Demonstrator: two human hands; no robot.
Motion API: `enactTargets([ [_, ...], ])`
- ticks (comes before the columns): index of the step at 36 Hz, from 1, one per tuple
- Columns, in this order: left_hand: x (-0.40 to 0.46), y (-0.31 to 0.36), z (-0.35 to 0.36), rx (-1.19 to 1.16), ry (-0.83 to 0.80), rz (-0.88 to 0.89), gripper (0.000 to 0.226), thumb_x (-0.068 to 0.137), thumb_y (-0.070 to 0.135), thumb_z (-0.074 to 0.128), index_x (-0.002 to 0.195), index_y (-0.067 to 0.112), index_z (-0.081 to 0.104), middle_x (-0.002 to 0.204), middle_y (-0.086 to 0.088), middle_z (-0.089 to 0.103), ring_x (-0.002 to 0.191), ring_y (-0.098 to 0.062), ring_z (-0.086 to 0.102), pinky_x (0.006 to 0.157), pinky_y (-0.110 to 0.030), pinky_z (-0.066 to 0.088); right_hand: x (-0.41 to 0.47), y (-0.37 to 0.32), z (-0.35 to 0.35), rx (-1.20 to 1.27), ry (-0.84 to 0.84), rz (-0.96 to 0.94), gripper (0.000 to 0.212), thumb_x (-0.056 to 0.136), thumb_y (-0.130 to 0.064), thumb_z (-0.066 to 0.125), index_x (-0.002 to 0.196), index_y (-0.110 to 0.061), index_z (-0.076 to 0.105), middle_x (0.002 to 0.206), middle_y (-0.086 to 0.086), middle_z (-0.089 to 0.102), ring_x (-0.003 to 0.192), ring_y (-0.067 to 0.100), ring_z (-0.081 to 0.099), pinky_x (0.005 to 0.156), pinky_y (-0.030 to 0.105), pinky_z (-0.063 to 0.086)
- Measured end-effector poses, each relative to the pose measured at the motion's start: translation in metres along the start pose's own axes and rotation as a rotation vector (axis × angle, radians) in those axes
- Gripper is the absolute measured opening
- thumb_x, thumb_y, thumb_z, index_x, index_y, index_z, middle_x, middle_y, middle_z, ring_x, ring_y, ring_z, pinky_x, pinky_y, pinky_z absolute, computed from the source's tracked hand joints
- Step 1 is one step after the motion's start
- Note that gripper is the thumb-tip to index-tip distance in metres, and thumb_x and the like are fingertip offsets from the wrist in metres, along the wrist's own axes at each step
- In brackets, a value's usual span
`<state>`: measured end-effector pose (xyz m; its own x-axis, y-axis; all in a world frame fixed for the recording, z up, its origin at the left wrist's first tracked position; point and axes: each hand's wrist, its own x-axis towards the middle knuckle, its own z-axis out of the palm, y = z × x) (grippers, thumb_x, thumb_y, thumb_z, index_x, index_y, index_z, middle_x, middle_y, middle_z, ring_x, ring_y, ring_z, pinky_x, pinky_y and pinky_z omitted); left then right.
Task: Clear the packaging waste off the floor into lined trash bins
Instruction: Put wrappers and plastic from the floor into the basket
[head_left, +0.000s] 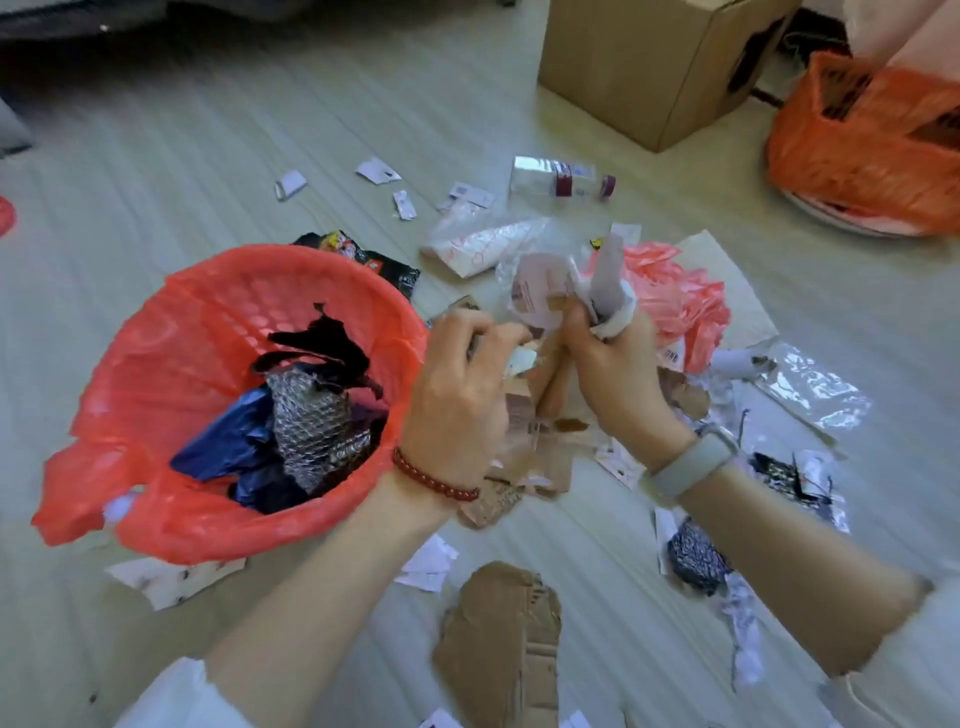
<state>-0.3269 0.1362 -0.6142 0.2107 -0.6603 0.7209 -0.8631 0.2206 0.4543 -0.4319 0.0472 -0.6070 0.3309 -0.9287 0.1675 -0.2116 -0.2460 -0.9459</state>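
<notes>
Two hands work just above the litter; the right hand (610, 364) is clenched round a bundle of crumpled paper and clear film (566, 291), which sprouts upward from the fist; the left hand (462, 384) has its fingers curled toward the same bundle, seemingly pinching a small white scrap (521, 358) at its edge, though blur hides exactly what the fingertips hold. To do this step well, I judge the bundle should be squeezed tight so no loose strip slips free, then carried over the rim and let go well inside the bin, not at its edge, since the liner sags there.

Just left of the hands sits the red-lined bin (171, 395), already part filled with silver bubble wrap (317, 421) and dark blue plastic (234, 447); under the hands lie torn brown cardboard pieces (524, 462); nearer the person is a larger cardboard scrap (498, 639); beyond the bundle lie a pink plastic bag (680, 301), a clear bottle (561, 179) and scattered paper bits; farther off stand a cardboard box (649, 67) and a second orange-lined bin (872, 150); much waste remains on the floor (182, 171).
</notes>
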Motion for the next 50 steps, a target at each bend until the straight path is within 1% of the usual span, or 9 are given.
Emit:
enactTargets([
  [5,0.04,-0.038,-0.066,0.177,0.182,-0.192,0.031,0.076,-0.01,0.046,0.098,0.004,0.061,0.091,-0.019,0.052,0.087,-0.019,0.046,0.088,-0.011,0.034,0.018,-0.06,0.066,0.19,0.081,-0.114,0.009,0.09,-0.011,0.045,0.082,-0.012,0.048,0.079,0.022,0.056,0.066,0.031,0.056,0.056,0.033,0.047],
  [10,0.027,-0.079,-0.112,0.447,-0.039,-0.357,0.029,0.081,0.004,0.057,0.11,0.004,0.06,0.101,-0.021,0.055,0.096,-0.034,0.047,0.087,-0.042,0.04,0.015,-0.083,0.128,0.286,0.012,-0.25,0.012,0.092,-0.014,0.044,0.084,-0.02,0.051,0.078,0.02,0.051,0.073,0.04,0.053,0.065,0.05,0.046],
  [12,0.014,-0.092,-0.124,0.557,-0.276,-0.5,0.049,0.081,0.013,0.063,0.128,0.009,0.05,0.125,-0.018,0.048,0.116,-0.039,0.04,0.098,-0.049,0.035,0.009,-0.064,0.145,0.007,-0.198,-0.299,0.01,0.09,-0.011,0.05,0.093,-0.002,0.052,0.091,0.019,0.05,0.087,0.031,0.048,0.073,0.047,0.043],
  [17,-0.015,-0.107,-0.144,0.612,-0.53,-0.784,0.069,0.087,0.03,0.056,0.145,0.019,0.021,0.153,-0.007,0.016,0.142,-0.026,0.007,0.114,-0.046,0.015,-0.006,-0.025,0.152,-0.816,-0.724,-0.298,0.079,0.08,-0.043,0.064,0.143,-0.02,0.023,0.145,0.012,0.021,0.135,0.034,0.015,0.103,0.05,0.034],
  [20,-0.022,-0.107,-0.141,0.564,-0.438,-0.716,0.057,0.085,0.021,0.06,0.138,0.02,0.038,0.15,-0.007,0.024,0.14,-0.027,0.016,0.113,-0.046,0.018,-0.008,-0.028,0.145,-0.735,-0.782,-0.353,0.079,0.082,-0.039,0.065,0.145,-0.023,0.02,0.15,0.01,0.016,0.141,0.029,0.007,0.11,0.047,0.03],
  [27,-0.008,-0.063,-0.084,0.235,-0.24,-0.322,0.03,0.078,0.013,0.054,0.106,0.01,0.063,0.116,-0.009,0.058,0.105,-0.031,0.056,0.087,-0.043,0.044,0.003,-0.033,0.08,-0.431,-0.386,-0.261,0.029,0.09,-0.011,0.049,0.117,-0.011,0.059,0.12,0.007,0.055,0.108,0.022,0.055,0.093,0.036,0.045],
  [38,-0.083,0.041,0.022,-0.277,-0.887,-0.029,0.03,0.075,0.02,0.047,0.1,0.011,0.061,0.097,-0.008,0.061,0.085,-0.03,0.062,0.068,-0.037,0.052,-0.107,0.04,-0.072,-0.704,-0.225,0.396,0.026,0.092,-0.01,0.046,0.113,-0.005,0.06,0.109,0.013,0.063,0.096,0.026,0.059,0.078,0.025,0.042],
  [46,-0.215,0.001,0.024,0.037,-1.243,0.248,0.028,0.062,0.036,0.068,0.086,0.022,0.068,0.089,-0.001,0.066,0.078,-0.023,0.061,0.053,-0.031,0.047,-0.244,0.135,-0.094,-0.985,-0.725,0.757,0.045,0.092,-0.041,0.044,0.133,-0.023,0.041,0.135,0.008,0.042,0.124,0.029,0.038,0.098,0.041,0.039],
  [50,-0.265,-0.008,0.037,0.122,-1.26,0.335,0.061,0.05,0.047,0.079,0.103,0.02,0.067,0.115,-0.006,0.064,0.105,-0.025,0.043,0.07,-0.038,0.052,-0.316,0.172,-0.095,-1.12,-0.636,0.699,0.064,0.075,-0.061,0.054,0.129,-0.032,0.037,0.138,0.009,0.039,0.131,0.04,0.033,0.091,0.06,0.039],
])
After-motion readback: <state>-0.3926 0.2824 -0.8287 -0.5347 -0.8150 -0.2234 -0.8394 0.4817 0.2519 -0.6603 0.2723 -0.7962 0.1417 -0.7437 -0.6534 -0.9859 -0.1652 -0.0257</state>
